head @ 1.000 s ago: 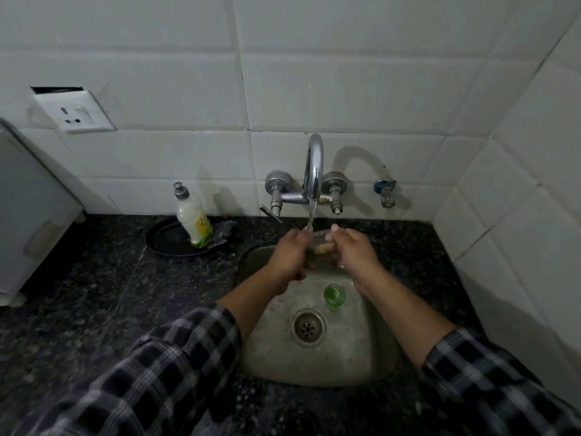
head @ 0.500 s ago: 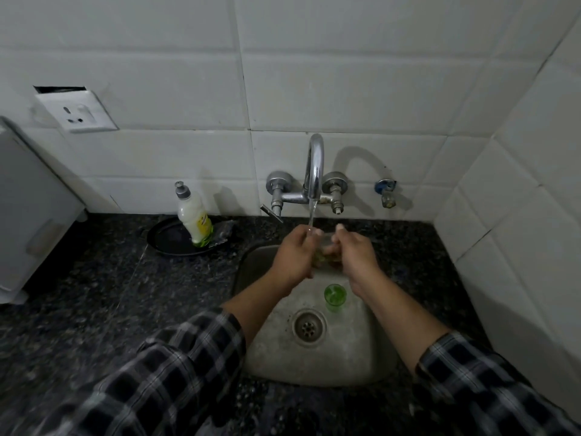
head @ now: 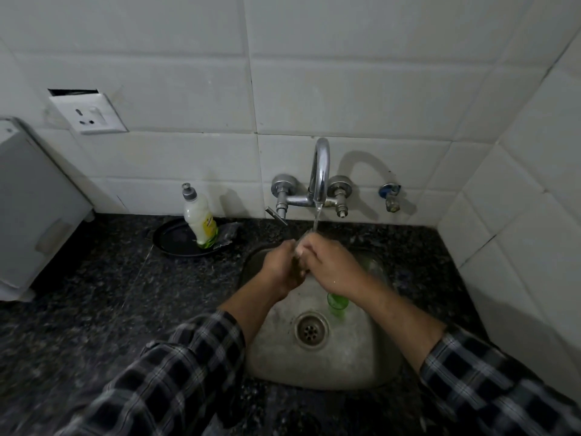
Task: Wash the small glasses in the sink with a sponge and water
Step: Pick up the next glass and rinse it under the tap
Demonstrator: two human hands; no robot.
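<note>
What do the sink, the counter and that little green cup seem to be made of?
Round-cornered grey sink basin: probably stainless steel, dull, water-stained sheen. Black speckled countertop: likely polished granite, flecked grain. Small translucent green cup: glass or plastic; light passes through.

- The scene is viewed from a single head-worn camera, aimed forward and down.
- The sink [head: 314, 366] is seen closely from above, centred; the tiled wall [head: 345, 89] is faced straight on.
</note>
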